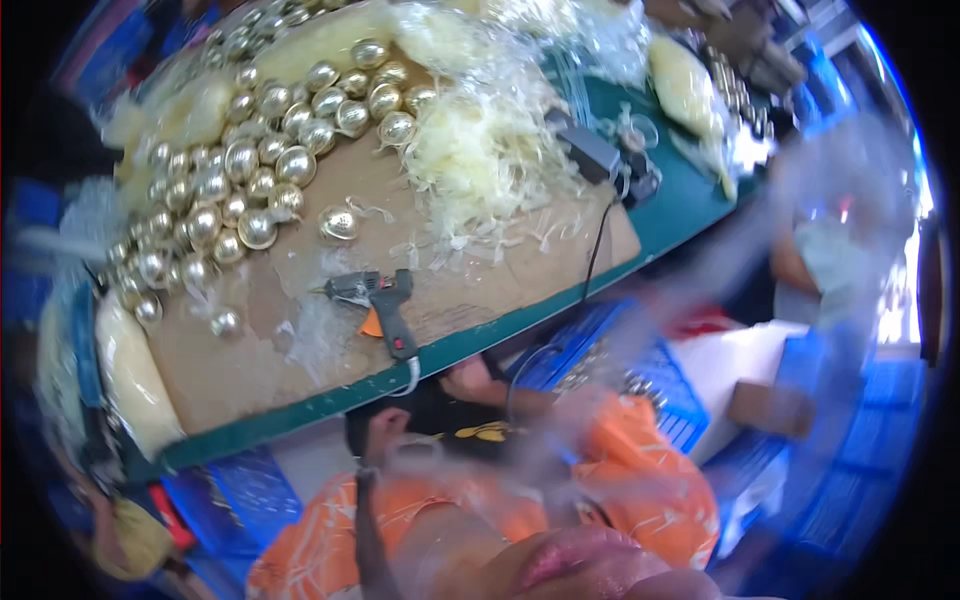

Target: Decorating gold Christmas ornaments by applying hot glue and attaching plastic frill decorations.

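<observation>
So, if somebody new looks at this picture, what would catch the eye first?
Probably the big heap of shiny gold balls on the left part of the brown board. Next to it, toward the middle, lies a pale tangle of clear plastic strips. A black glue gun rests near the board's front edge, its cord hanging over the green table rim. No hand shows clearly.

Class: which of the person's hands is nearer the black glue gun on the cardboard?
Left, it seems. The left hand sits just below the table edge, under the glue gun; the right arm is a blurred streak well off to its right.
</observation>
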`<action>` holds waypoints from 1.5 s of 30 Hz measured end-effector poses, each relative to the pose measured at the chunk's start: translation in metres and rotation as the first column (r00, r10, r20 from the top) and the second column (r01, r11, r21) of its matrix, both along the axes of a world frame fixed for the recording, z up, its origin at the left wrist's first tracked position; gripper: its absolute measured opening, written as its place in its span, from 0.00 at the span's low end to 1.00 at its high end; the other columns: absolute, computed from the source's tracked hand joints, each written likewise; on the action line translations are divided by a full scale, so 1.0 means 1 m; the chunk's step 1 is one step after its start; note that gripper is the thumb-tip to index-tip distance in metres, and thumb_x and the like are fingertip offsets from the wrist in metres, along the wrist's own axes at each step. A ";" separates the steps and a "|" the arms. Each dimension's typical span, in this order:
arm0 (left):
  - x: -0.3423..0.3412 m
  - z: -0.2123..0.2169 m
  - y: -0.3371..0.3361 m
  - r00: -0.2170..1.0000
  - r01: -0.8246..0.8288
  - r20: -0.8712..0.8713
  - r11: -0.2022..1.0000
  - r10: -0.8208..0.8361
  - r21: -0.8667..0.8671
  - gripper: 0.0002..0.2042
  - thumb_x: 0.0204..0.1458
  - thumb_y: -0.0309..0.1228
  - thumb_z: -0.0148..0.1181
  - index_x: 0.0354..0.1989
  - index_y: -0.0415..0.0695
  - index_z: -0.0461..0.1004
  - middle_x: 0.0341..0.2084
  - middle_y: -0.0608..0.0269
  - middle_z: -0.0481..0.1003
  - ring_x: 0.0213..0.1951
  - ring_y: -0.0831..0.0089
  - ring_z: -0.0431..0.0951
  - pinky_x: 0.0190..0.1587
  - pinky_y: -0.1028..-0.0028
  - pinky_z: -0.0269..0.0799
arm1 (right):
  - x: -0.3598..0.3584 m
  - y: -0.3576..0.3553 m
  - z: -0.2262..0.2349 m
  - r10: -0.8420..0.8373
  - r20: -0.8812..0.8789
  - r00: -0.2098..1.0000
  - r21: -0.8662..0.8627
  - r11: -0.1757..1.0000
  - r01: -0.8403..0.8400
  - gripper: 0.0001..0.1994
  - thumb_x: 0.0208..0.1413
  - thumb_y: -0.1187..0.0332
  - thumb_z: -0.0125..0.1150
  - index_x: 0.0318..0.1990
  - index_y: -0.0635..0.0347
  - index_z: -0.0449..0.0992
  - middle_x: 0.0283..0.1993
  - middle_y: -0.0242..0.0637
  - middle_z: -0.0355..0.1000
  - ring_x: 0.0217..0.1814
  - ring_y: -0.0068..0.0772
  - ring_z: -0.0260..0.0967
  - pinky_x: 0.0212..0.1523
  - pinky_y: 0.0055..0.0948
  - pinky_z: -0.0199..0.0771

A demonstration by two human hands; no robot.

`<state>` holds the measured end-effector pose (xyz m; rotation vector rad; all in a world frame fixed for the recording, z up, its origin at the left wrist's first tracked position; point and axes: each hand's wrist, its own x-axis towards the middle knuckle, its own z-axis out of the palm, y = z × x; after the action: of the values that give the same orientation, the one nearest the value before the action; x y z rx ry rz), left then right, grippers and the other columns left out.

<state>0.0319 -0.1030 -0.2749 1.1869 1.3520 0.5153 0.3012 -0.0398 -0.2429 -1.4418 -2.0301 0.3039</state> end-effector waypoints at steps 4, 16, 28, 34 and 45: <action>-0.006 0.043 -0.002 0.985 -0.038 0.159 0.981 0.070 -0.193 0.09 0.66 0.33 0.59 0.39 0.40 0.79 0.19 0.69 0.72 0.22 0.83 0.72 0.24 0.78 0.66 | -0.007 -0.013 -0.011 0.169 0.084 0.982 -0.055 0.985 -0.165 0.10 0.57 0.70 0.62 0.46 0.59 0.80 0.41 0.48 0.79 0.38 0.55 0.78 0.40 0.52 0.78; 0.054 0.132 -0.034 0.776 -0.458 0.329 0.840 0.538 -0.292 0.06 0.65 0.27 0.54 0.36 0.39 0.74 0.19 0.65 0.73 0.16 0.84 0.64 0.19 0.80 0.55 | 0.076 -0.014 0.146 0.439 -0.456 0.774 -0.285 0.752 -0.594 0.04 0.57 0.77 0.66 0.38 0.59 0.77 0.28 0.42 0.74 0.24 0.44 0.75 0.26 0.35 0.72; 0.019 0.246 0.031 0.559 -0.781 0.157 0.453 0.814 0.431 0.16 0.70 0.35 0.52 0.28 0.42 0.72 0.15 0.73 0.70 0.16 0.87 0.65 0.19 0.80 0.57 | 0.082 0.103 0.180 0.051 -0.409 0.911 0.160 0.987 0.017 0.07 0.65 0.72 0.59 0.33 0.61 0.75 0.25 0.35 0.70 0.22 0.31 0.64 0.25 0.31 0.65; -0.031 0.227 0.110 0.522 -0.764 0.345 0.248 0.780 0.595 0.08 0.70 0.29 0.52 0.47 0.38 0.74 0.31 0.67 0.77 0.27 0.85 0.71 0.30 0.83 0.67 | 0.080 0.101 0.176 0.135 -0.296 0.946 0.163 0.983 -0.090 0.06 0.67 0.72 0.60 0.36 0.64 0.75 0.29 0.36 0.70 0.24 0.27 0.63 0.24 0.27 0.61; 0.026 0.265 0.160 0.760 -0.641 0.327 0.565 0.562 0.520 0.07 0.68 0.25 0.53 0.45 0.37 0.77 0.25 0.72 0.72 0.25 0.86 0.66 0.29 0.84 0.62 | 0.024 0.154 0.239 0.169 -0.361 0.917 0.157 0.980 -0.119 0.10 0.62 0.81 0.59 0.50 0.65 0.78 0.44 0.45 0.76 0.39 0.39 0.74 0.41 0.32 0.75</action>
<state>0.0575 0.0574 -0.0098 1.1233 1.5225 1.6149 0.3254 0.1139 -0.0042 -1.0608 -1.8079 0.4593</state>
